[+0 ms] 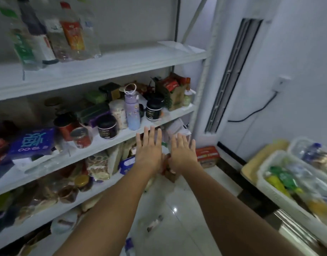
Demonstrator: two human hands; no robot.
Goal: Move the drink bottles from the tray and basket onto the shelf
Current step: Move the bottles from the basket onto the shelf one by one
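My left hand (149, 148) and my right hand (183, 152) are stretched out side by side with straight, spread fingers, and both are empty. They hover in front of the second shelf's edge. A white shelf (122, 58) at the top left carries several drink bottles (72, 32), among them one with an orange label. At the far right a white basket (269, 183) holds green and clear bottles (286, 180). Behind it a clear tray (295, 145) holds a blue-capped bottle (312, 150).
The second shelf (111, 143) is crowded with dark jars, a purple flask (132, 111), a red can and a blue box. Lower shelves hold packets and jars. A red box (208, 156) stands on the tiled floor. A yellow board (258, 161) lies under the basket.
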